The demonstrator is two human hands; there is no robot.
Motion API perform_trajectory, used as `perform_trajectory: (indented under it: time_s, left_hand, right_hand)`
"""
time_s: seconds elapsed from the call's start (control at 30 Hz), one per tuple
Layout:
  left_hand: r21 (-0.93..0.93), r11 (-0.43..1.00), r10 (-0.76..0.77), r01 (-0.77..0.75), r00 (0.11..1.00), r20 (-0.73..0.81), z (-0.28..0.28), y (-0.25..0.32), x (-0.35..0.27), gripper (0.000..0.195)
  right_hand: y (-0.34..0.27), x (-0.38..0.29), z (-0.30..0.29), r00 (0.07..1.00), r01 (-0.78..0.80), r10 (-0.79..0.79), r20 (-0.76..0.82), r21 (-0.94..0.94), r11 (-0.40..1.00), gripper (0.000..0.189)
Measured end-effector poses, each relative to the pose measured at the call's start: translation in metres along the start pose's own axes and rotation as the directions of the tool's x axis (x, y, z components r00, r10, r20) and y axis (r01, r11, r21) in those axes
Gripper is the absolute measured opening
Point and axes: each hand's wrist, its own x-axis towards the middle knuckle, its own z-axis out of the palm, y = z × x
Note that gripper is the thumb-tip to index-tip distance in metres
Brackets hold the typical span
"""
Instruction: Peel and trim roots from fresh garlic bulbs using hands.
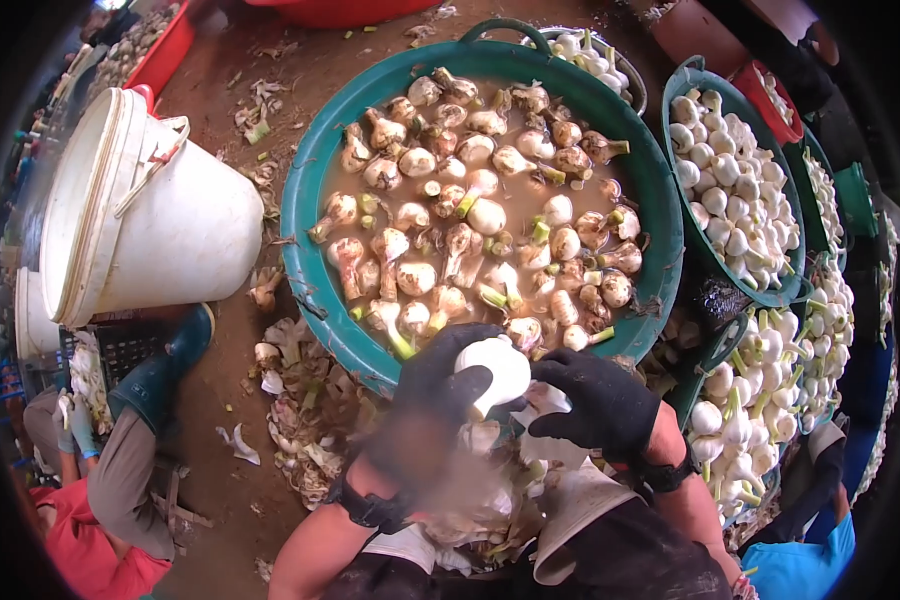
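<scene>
My left hand (442,375), in a black glove, grips a smooth white garlic bulb (495,367) over the near rim of a green tub (311,296). At the bulb's right side is my right hand (604,405), also black-gloved, its fingers spread. A pale piece of garlic skin (549,401) shows between those fingers and the thumb; whether they touch it is unclear. Brown water in the tub holds many soiled garlic bulbs (416,277) and cut stem pieces. Peeled skins (487,517) lie below my hands, between my knees, partly blurred.
White bucket (187,217) at left, lying tilted. Tubs of cleaned garlic (735,180) line the right side. Skin scraps (307,420) litter the floor by the green tub. A person in a red shirt (105,544) sits at lower left; another's blue sleeve (802,559) shows at lower right.
</scene>
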Motion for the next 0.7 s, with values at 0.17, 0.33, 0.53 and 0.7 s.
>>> perform_trajectory:
  time_s: [0.17,0.33,0.53,0.7]
  left_hand:
    - [-0.008,0.998,-0.065,0.065,0.991,-0.115,0.009,-0.027,-0.005,0.035]
    - [0.033,0.985,-0.175,0.172,0.967,0.183,0.005,-0.036,-0.007,0.046]
    - [0.102,0.982,-0.183,0.161,0.945,0.270,0.014,-0.013,-0.006,0.041]
    - [0.123,0.971,-0.228,0.207,0.955,0.189,0.016,-0.020,-0.006,0.036]
  right_hand:
    - [-0.015,0.016,0.011,0.914,0.178,-0.131,-0.383,0.090,0.980,0.070]
    - [0.011,0.019,0.031,0.933,-0.101,0.328,-0.146,0.770,0.630,0.042]
    - [0.081,-0.014,-0.051,0.669,0.581,0.542,-0.509,0.812,0.045,0.050]
    - [0.101,0.004,-0.074,0.637,0.460,0.501,-0.586,0.810,0.364,0.054]
